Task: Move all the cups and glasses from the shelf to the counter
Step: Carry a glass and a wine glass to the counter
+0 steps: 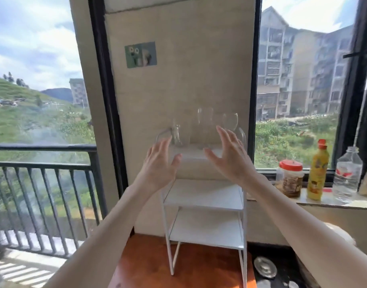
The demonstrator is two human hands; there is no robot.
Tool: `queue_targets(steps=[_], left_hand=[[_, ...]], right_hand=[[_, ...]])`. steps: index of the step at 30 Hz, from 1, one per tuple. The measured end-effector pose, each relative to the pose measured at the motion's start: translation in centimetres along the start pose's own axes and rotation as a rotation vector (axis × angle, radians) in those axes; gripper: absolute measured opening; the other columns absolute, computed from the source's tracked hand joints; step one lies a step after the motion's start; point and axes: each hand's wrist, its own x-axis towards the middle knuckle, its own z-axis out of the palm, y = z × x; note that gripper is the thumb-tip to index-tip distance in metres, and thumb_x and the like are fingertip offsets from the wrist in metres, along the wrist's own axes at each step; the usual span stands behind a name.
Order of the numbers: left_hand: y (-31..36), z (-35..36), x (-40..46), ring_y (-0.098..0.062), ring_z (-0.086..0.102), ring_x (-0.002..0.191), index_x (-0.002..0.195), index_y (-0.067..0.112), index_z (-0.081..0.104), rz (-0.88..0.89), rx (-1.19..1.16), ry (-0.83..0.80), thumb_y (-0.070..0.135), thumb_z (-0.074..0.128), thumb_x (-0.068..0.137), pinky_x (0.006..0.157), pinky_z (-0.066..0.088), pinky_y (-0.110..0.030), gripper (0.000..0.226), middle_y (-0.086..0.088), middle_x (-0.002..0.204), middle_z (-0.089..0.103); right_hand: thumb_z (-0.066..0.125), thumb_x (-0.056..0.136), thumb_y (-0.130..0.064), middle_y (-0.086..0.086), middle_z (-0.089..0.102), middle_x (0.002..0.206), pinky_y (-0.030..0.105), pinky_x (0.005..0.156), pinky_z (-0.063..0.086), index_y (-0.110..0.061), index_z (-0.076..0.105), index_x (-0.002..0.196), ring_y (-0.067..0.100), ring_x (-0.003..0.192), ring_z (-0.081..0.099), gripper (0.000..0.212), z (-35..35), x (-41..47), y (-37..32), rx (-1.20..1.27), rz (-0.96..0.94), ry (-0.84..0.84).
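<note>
At the counter: your view runs from the orange counter up a white shelf rack standing on it.
Counter status: no cup or glass shows on the visible part; judge the task barely begun.
Lower tiers: both appear bare.
Left hand: raised, fingers spread and straight, holding nothing.
Right hand: raised likewise, fingers apart, holding nothing.
Top tier: clear glasses stand here against the wall; several show, but blur prevents an exact count.
Left glass: sits just beyond your left fingertips; contact cannot be confirmed.
Right glass: stands just behind your right fingertips, partly hidden by them.
Remaining work: every glass seen is yet to be moved down.
Windowsill: a jar, a yellow bottle and a clear bottle stand to your right.
</note>
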Motion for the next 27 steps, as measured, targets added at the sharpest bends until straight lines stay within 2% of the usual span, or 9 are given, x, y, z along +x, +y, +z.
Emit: queue_targets(steps=[9,11,15,18,19,21,23,25,27], left_hand=[[-4.0,3.9,9.6,-0.020,0.020,0.142,0.145,0.012,0.025,-0.017,-0.209,0.044,0.023,0.045,0.094,0.110,0.015,-0.026,0.055,-0.009,0.152,0.028],[-4.6,4.9,11.3,-0.023,0.030,0.137,0.141,0.009,0.033,-0.065,-0.254,0.075,0.020,0.046,0.093,0.105,0.022,-0.026,0.050,-0.009,0.146,0.039],[-4.8,5.9,14.6,-0.019,0.059,0.100,0.124,0.010,0.051,-0.221,-0.472,0.146,0.021,0.049,0.091,0.081,0.043,-0.022,0.035,-0.003,0.119,0.062],[-4.9,6.7,16.4,-0.004,0.049,0.068,0.124,0.013,0.049,-0.334,-0.544,0.196,0.024,0.048,0.092,0.050,0.036,-0.004,0.034,0.007,0.097,0.058],[-5.2,7.0,16.7,-0.004,0.048,0.067,0.122,0.013,0.047,-0.373,-0.576,0.215,0.027,0.049,0.091,0.051,0.037,-0.006,0.034,0.008,0.090,0.056],[-5.6,7.6,17.5,-0.013,0.052,0.073,0.118,0.009,0.046,-0.443,-0.669,0.205,0.033,0.051,0.090,0.067,0.044,-0.022,0.038,0.006,0.086,0.056],[-5.9,8.2,18.0,-0.018,0.052,0.078,0.108,0.009,0.053,-0.450,-0.708,0.121,0.035,0.049,0.091,0.078,0.046,-0.032,0.032,-0.001,0.090,0.057],[-5.8,8.4,18.3,-0.018,0.050,0.077,0.083,0.014,0.056,-0.426,-0.741,0.065,0.032,0.045,0.093,0.080,0.046,-0.036,0.024,-0.003,0.082,0.055],[-5.6,8.5,18.7,-0.016,0.050,0.072,0.074,0.015,0.055,-0.420,-0.800,0.035,0.030,0.043,0.095,0.081,0.047,-0.038,0.028,-0.002,0.073,0.053]], right_hand=[[0.054,0.090,-0.033,0.017,0.038,0.143,0.036,0.104,0.031,-0.008,0.024,0.142,0.031,0.132,0.036,0.065,5.1,9.3,0.6,0.105,0.221,0.011],[0.054,0.089,-0.031,0.019,0.042,0.137,0.035,0.099,0.033,-0.004,0.030,0.136,0.033,0.127,0.040,0.060,6.1,11.4,1.1,0.156,0.290,0.026],[0.055,0.089,-0.032,0.020,0.044,0.136,0.034,0.096,0.034,-0.001,0.028,0.134,0.034,0.126,0.041,0.062,7.7,15.1,2.5,0.248,0.405,0.022],[0.058,0.086,-0.035,0.019,0.048,0.131,0.033,0.091,0.037,-0.002,0.032,0.130,0.034,0.121,0.046,0.061,9.0,16.9,3.8,0.349,0.455,0.074],[0.059,0.085,-0.036,0.020,0.050,0.128,0.033,0.087,0.038,-0.002,0.034,0.127,0.034,0.118,0.048,0.059,9.3,17.4,4.1,0.367,0.461,0.102],[0.059,0.085,-0.036,0.020,0.053,0.123,0.033,0.082,0.039,-0.002,0.035,0.123,0.035,0.113,0.051,0.056,9.5,18.2,4.5,0.392,0.466,0.146],[0.060,0.085,-0.037,0.020,0.052,0.123,0.036,0.087,0.040,-0.003,0.035,0.123,0.036,0.114,0.050,0.057,9.7,18.8,4.7,0.414,0.467,0.170],[0.061,0.084,-0.038,0.019,0.052,0.124,0.038,0.092,0.040,-0.004,0.035,0.124,0.036,0.115,0.050,0.059,10.0,19.0,4.7,0.428,0.459,0.176],[0.063,0.083,-0.038,0.018,0.052,0.126,0.039,0.095,0.040,-0.004,0.035,0.126,0.036,0.116,0.050,0.062,10.2,19.1,4.6,0.441,0.454,0.175]])
